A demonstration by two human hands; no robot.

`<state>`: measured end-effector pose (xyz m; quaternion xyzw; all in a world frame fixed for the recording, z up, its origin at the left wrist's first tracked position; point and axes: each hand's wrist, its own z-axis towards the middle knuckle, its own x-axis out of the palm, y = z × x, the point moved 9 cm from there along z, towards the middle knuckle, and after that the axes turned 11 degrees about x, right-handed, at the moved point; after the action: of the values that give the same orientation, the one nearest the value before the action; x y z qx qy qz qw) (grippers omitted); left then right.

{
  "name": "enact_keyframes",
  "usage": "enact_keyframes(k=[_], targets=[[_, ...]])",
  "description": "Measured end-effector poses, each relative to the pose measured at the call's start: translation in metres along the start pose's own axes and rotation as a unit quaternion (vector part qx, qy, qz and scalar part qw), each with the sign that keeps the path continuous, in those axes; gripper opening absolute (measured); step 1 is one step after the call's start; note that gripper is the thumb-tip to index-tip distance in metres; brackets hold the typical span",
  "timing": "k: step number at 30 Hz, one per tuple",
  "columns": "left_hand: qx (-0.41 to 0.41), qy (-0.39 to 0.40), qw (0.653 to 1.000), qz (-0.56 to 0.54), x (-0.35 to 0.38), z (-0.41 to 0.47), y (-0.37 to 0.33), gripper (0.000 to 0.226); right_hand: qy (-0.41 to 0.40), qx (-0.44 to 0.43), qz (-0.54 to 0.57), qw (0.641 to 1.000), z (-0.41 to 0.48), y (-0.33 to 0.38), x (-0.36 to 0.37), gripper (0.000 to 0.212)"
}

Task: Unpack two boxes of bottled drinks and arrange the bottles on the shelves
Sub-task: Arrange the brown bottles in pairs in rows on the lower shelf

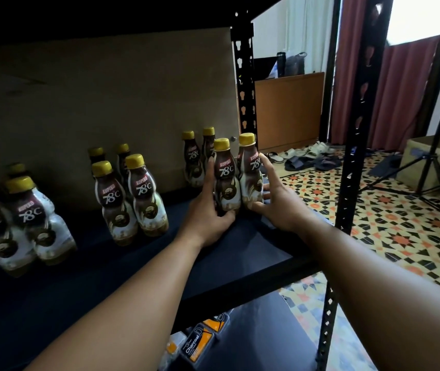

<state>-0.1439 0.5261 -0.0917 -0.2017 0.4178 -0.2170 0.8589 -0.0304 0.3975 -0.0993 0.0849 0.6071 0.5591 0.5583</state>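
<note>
Head view, looking down along a dark shelf (240, 250) in a black metal rack. Near the shelf's right end, two coffee bottles with yellow caps stand upright and side by side, touching, their long axes vertical.

The left hand (208, 207) wraps the left front bottle (227, 180), fingers behind it and thumb at its base. The right hand (275, 202) cups the right front bottle (251, 172) from its outer side, fingers up its flank and thumb low in front. The hands are apart with the pair clamped between them, each hand nearest its own bottle.

Just behind, towards the right back corner, stands a back pair (193, 159). A group of four (130, 196) stands mid-shelf and another cluster (21, 218) towards the left end.

The front pair probably needs only squaring to the back pair before both hands let go.
</note>
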Motion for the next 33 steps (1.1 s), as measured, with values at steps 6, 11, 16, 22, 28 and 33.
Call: enact_keyframes(k=[6,11,16,22,28,33], targets=[[0.009,-0.005,1.000,-0.011,0.0000,0.0011,-0.0004,0.116,-0.007,0.006,0.005,1.000,0.0013,-0.0019,0.0010,0.115],[0.004,-0.001,1.000,-0.004,0.0002,0.0002,-0.0007,0.116,-0.021,0.010,-0.008,1.000,0.0032,-0.0023,0.0019,0.117],[-0.002,0.003,1.000,-0.001,0.0004,0.0003,-0.0022,0.114,-0.022,0.013,-0.007,1.000,0.0031,-0.0034,0.0012,0.118],[-0.012,0.007,1.000,0.009,0.0005,-0.0006,-0.0009,0.114,-0.018,0.009,0.003,1.000,0.0003,-0.0031,-0.0012,0.115],[-0.011,0.009,1.000,0.006,0.0013,-0.0006,-0.0013,0.114,-0.011,0.006,0.009,1.000,0.0006,-0.0020,0.0001,0.115],[-0.013,0.007,1.000,0.010,0.0009,-0.0009,-0.0007,0.114,-0.012,0.004,0.008,1.000,0.0027,-0.0034,0.0009,0.117]])
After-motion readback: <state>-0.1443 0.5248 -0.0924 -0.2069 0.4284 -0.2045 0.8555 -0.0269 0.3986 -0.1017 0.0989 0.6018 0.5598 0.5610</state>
